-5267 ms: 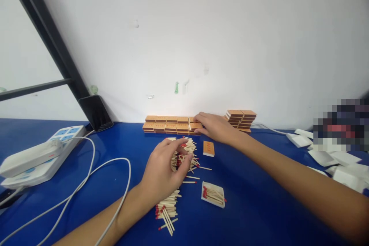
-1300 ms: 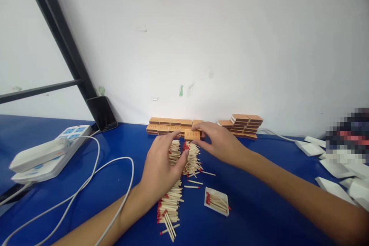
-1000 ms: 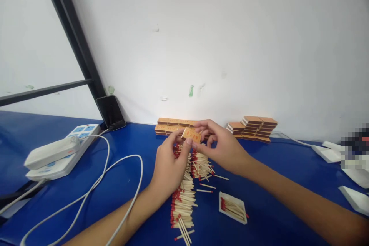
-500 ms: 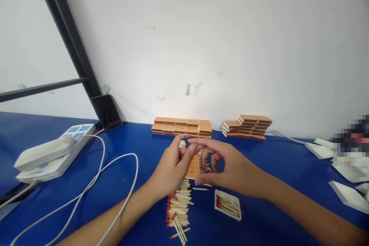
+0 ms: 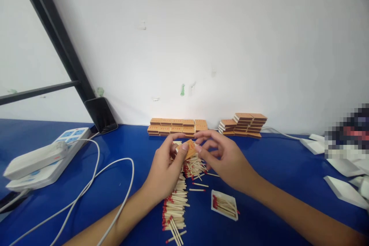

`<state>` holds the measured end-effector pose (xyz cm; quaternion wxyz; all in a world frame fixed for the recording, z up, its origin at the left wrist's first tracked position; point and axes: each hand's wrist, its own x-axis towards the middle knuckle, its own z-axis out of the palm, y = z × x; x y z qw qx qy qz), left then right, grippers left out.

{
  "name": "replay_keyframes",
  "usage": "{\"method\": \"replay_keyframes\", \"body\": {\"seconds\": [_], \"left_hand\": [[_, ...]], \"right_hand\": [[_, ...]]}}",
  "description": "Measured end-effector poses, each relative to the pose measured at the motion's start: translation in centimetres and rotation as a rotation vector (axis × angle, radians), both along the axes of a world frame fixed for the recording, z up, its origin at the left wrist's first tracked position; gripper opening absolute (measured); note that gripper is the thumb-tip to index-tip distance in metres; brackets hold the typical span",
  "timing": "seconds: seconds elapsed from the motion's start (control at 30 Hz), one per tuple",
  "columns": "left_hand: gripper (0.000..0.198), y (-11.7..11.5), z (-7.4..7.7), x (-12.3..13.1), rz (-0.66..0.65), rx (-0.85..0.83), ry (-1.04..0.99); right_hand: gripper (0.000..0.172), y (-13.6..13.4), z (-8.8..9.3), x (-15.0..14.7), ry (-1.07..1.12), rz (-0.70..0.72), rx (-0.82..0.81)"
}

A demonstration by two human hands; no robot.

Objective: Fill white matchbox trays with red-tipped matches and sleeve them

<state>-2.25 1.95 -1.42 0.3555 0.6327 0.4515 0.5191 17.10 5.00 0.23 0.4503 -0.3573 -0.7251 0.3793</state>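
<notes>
Here, the left hand (image 5: pixel 164 167) pinches the matchbox (image 5: pixel 190 150) above the matches' (image 5: pixel 176 200) far end; the right hand (image 5: pixel 229 161) curls loosely right of it, contact unclear. Probably light, crushable card: best held by its edges.

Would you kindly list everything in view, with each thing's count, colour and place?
Wall: one, white, back
Table: one, blue, front
Matchbox: one, orange, held at centre
Long matchbox stack: one, orange, along the wall
Stepped matchbox stack: one, orange, further right
Loose matches: many, pale, red-headed, centre
Tray of matches: one, white, right of centre
Other trays: several, white, far right
Power strip: one, white and blue, left
Adaptor: one, white, on the strip
Cable: at least one, white, left
Phone-like slab: one, black, back left
Frame: one, dark, upper left
Pixelated patch: one, dark, right edge
Left hand: one, bare, holding the matchbox
Right hand: one, bare, right of the matchbox
</notes>
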Motion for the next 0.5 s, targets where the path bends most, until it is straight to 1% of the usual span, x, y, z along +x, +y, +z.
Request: {"method": "replay_keyframes", "body": {"seconds": [0.03,0.1,0.17,0.23,0.3,0.4,0.47,0.5], "left_hand": [[0.044,0.1,0.0,0.0,-0.007,-0.017,-0.024],[0.046,0.3,0.2,-0.1,-0.028,-0.037,-0.062],[0.047,0.4,0.4,-0.2,-0.055,-0.045,-0.085],[0.049,0.4,0.6,-0.4,-0.076,-0.047,-0.087],[0.048,0.4,0.6,-0.6,-0.046,-0.029,-0.037],[0.044,0.5,0.7,-1.0,0.132,0.069,0.102],[0.043,0.6,0.9,-1.2,0.244,0.140,0.164],[0.043,0.7,1.0,-1.3,0.271,0.163,0.181]], "right_hand": [[0.033,-0.1,0.1,0.2,-0.093,-0.001,0.135],[0.039,-0.3,0.1,0.5,-0.265,0.036,0.382],[0.040,-0.2,0.1,0.6,-0.360,0.083,0.512],[0.033,0.1,0.4,0.6,-0.407,0.099,0.529],[0.028,0.6,0.8,0.4,-0.445,0.105,0.509],[0.027,2.5,1.9,0.2,-0.527,0.064,0.512],[0.026,4.5,2.5,0.0,-0.622,-0.002,0.531],[0.024,5.7,2.7,-0.1,-0.679,-0.038,0.541]]}}
